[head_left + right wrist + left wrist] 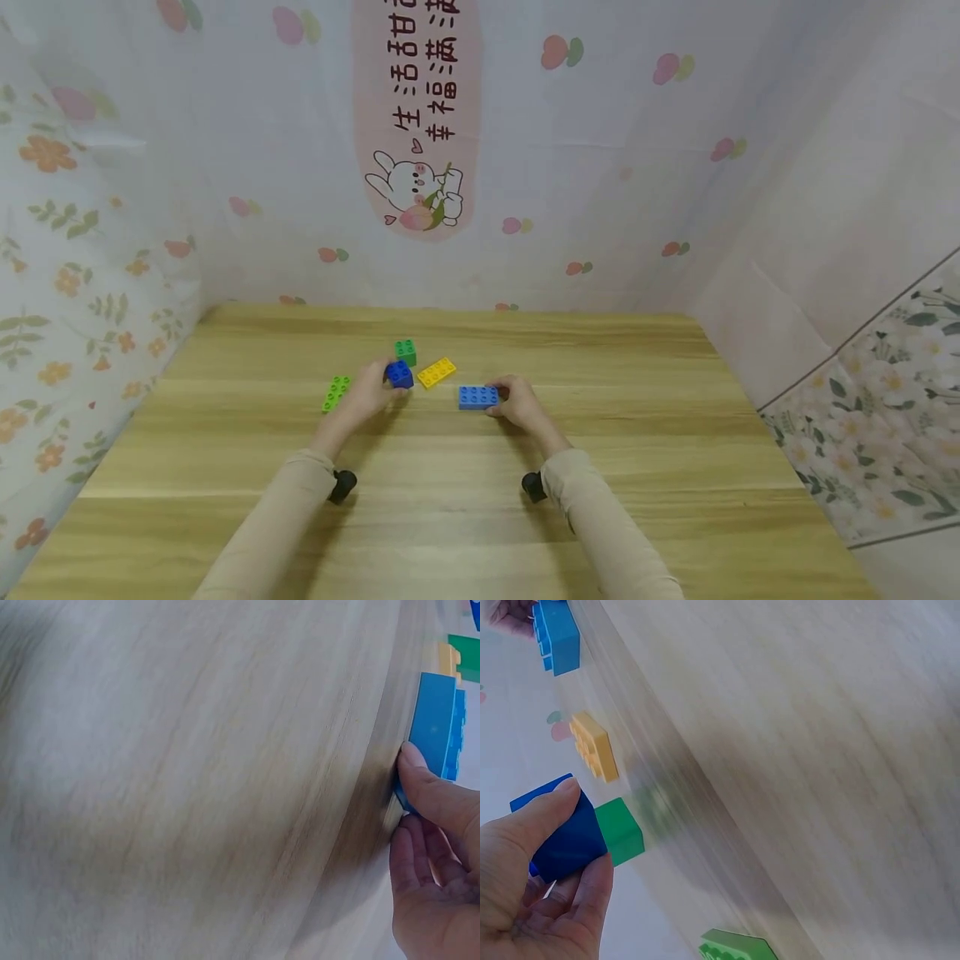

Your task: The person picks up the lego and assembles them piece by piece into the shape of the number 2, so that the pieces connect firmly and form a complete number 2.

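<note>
Between thumb and fingers my left hand pinches a dark blue square toy building brick, its studs facing up in the head view. In the left wrist view this brick overlaps a green square brick behind it. My right hand grips the right end of a longer light blue brick with two rows of studs. The right wrist view shows the thumb along the side of that brick, low at the tabletop. A flat yellow brick lies between the two hands.
Left of my left forearm lies a flat light green brick, partly covered by the hand in the head view. Everything rests on a wood-grain table. Patterned cloth hangs along the table's back edge and both sides.
</note>
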A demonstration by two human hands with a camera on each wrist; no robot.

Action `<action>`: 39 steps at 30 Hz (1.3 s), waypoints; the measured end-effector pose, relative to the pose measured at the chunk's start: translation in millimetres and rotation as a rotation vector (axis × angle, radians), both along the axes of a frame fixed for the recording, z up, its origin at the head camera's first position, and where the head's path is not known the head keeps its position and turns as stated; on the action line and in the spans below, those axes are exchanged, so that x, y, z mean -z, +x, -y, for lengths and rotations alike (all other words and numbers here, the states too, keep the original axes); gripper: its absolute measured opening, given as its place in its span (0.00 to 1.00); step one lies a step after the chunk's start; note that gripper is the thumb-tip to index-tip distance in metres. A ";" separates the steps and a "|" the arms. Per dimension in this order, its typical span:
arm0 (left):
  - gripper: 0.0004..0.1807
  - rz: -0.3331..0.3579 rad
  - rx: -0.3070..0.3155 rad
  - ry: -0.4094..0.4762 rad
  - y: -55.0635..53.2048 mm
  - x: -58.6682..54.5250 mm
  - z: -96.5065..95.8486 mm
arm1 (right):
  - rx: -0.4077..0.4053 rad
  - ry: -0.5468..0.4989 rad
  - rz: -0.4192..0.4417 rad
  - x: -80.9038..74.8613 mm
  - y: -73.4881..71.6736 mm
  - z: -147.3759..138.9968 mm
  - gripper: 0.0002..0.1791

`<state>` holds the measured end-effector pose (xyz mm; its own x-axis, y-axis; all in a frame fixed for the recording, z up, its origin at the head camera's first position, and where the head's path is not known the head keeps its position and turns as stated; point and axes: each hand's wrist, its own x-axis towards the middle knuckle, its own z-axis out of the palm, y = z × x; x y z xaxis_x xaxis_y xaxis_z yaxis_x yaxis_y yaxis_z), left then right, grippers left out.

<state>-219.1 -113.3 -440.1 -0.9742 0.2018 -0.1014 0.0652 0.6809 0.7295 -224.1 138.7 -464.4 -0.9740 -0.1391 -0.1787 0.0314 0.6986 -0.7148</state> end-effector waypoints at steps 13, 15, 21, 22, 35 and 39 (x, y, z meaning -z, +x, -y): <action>0.30 0.003 0.011 -0.081 -1.0 -3.5 -17.3 | 0.017 -0.017 -0.008 1.4 -0.8 -0.8 0.23; 0.30 0.010 0.024 -0.058 -1.3 -2.5 -19.7 | 0.013 -0.013 -0.008 1.6 -0.3 -1.3 0.23; 0.30 0.017 0.056 -0.035 -2.5 -2.9 -25.0 | 0.006 -0.007 0.011 0.1 -0.8 -0.5 0.22; 0.30 0.018 0.056 -0.035 -2.7 -3.6 -25.9 | 0.004 -0.007 0.014 -0.2 -1.1 -0.3 0.22; 0.26 -0.011 0.097 -0.025 -6.4 -2.0 -35.1 | 0.005 -0.023 0.103 -4.5 -1.9 0.6 0.22; 0.27 -0.017 0.105 -0.003 -8.9 -2.1 -37.6 | 0.003 -0.022 0.102 -4.7 -3.4 -0.3 0.23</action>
